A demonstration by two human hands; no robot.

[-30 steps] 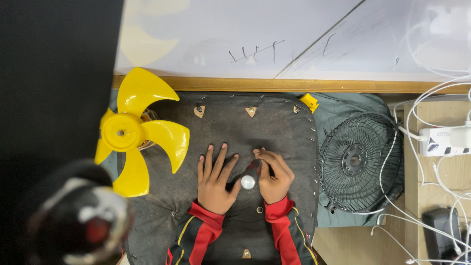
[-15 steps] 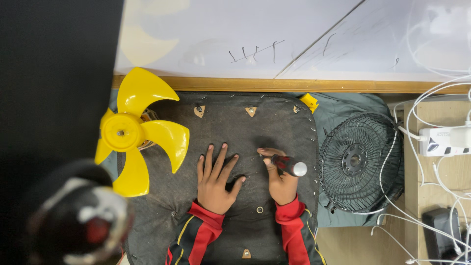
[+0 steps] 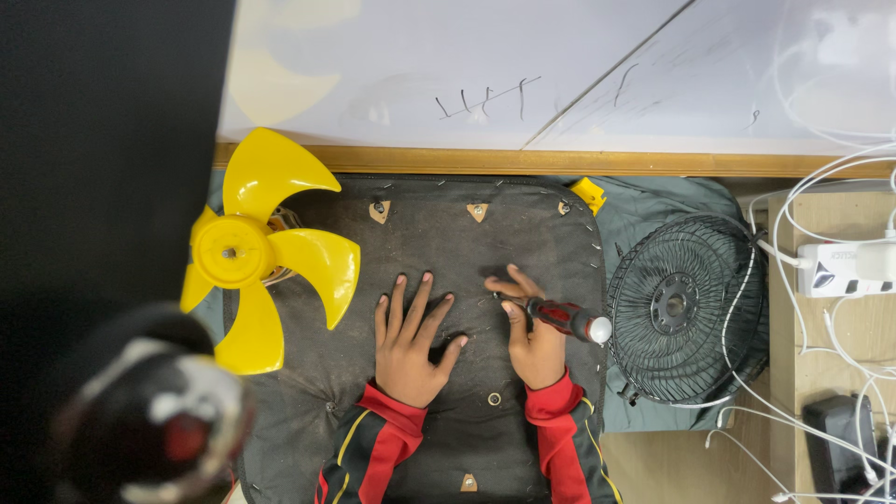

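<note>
1. Both hands rest on a dark padded mat (image 3: 523,233), seen from overhead. Left hand (image 3: 411,341) lies flat, palm down, fingers spread, holding nothing. Right hand (image 3: 534,336) is closed round a screwdriver (image 3: 555,317) w/ red-and-black handle & silver butt cap; its index finger stretches fwd along the shaft.
2. Screwdriver lies across the right hand, tip toward the mat's centre, butt toward the person's right. Tip is at or just above the mat; can't tell if it touches.
3. Red sleeves (image 3: 551,420) w/ black & yellow stripes cover both forearms at the bottom edge of the mat.
4. Near the wrists, a small metal eyelet (image 3: 494,399) sits in the mat between the two sleeves.
5. Blurred dark round object (image 3: 149,420) w/ a red spot fills the near-left corner, close to the lens; can't tell what it is.
6. Left of the hands: a yellow fan blade (image 3: 252,252), lying flat, overlapping the mat's left edge.
7. Right of the hands: a black wire fan guard (image 3: 686,308) on grey-green cloth (image 3: 653,201), just beside the mat.
8. Farther right: white cables (image 3: 803,201) & a white power strip (image 3: 845,271) on a wooden surface.
9. Farthest: a wooden strip (image 3: 560,161) along the mat's top edge, then a pale scuffed board (image 3: 467,65).
</note>
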